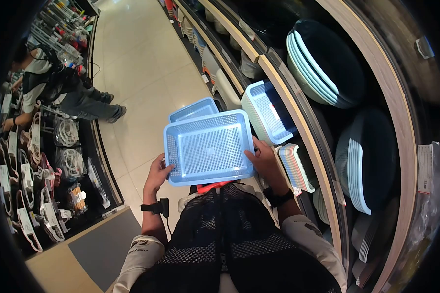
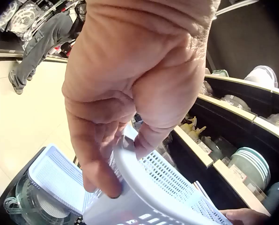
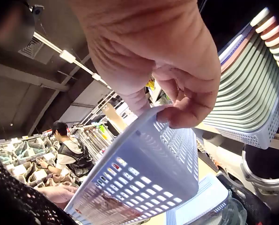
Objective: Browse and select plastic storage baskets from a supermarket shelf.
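A light blue perforated plastic basket (image 1: pixel 210 149) is held in front of the body. My left hand (image 1: pixel 157 173) grips its left edge in the head view; in the left wrist view the left hand (image 2: pixel 135 79) has fingers and thumb round the rim. On the opposite side my right hand (image 1: pixel 265 158) pinches the rim, and in the right wrist view that hand's (image 3: pixel 153 61) thumb and fingers close over it. A second blue basket (image 1: pixel 194 110) lies beyond the held one, partly hidden, above a container (image 2: pixel 36 201).
Stacked baskets (image 1: pixel 269 112) and nested basins (image 1: pixel 310 73) fill the shelves on the right. Striped stacked baskets (image 1: pixel 296 168) sit lower. A person (image 1: pixel 58 80) stands by the hanger rack (image 1: pixel 29 195) at left, across the tiled aisle (image 1: pixel 137 63).
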The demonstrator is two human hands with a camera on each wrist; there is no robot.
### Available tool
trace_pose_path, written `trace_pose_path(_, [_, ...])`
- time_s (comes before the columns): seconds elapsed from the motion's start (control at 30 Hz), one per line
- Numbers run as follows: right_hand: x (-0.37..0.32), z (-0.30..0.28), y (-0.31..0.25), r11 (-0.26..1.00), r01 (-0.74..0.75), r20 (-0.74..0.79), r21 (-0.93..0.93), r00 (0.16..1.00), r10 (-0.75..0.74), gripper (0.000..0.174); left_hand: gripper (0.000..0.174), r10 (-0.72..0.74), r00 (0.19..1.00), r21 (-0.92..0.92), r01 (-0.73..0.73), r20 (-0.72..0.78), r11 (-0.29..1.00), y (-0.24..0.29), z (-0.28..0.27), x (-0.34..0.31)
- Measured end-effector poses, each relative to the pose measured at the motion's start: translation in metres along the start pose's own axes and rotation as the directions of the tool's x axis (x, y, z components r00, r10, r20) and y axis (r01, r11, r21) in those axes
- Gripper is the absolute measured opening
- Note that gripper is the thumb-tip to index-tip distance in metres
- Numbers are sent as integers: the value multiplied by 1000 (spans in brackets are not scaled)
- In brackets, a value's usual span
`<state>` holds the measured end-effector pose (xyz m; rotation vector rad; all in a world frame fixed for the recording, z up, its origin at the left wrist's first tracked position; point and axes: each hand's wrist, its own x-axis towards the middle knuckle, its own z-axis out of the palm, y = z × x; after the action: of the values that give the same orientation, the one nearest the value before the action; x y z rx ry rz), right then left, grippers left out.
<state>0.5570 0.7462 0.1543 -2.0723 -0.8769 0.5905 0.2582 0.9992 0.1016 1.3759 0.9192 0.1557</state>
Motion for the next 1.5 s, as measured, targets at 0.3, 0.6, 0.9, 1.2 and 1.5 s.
trace_pose_path(0.3, [1,23,9,999,23,159,49,987,-30,67,36,-145,987,-102,139,-64,985,-57,-21,14])
trace_pose_path(0.6, [1,31,1,999,-45,204,-15,978,47,63,39,-155,960,-103,134,-232,986,-94,-35,69])
trace_pose_path(0.9, [-4,41,-12,985,-167,221,-32,960,170,54,48,-148,940,-58,137,-307,989,-134,-39,183])
trace_pose_path(1.2, [-15,44,-29,941,-332,157,-68,928,339,50,49,-100,939,53,124,-329,991,-178,-42,271])
trace_pose_path(1.5, [-36,50,-19,916,-396,63,-60,915,399,49,49,-132,930,57,160,-343,985,-219,-42,310])
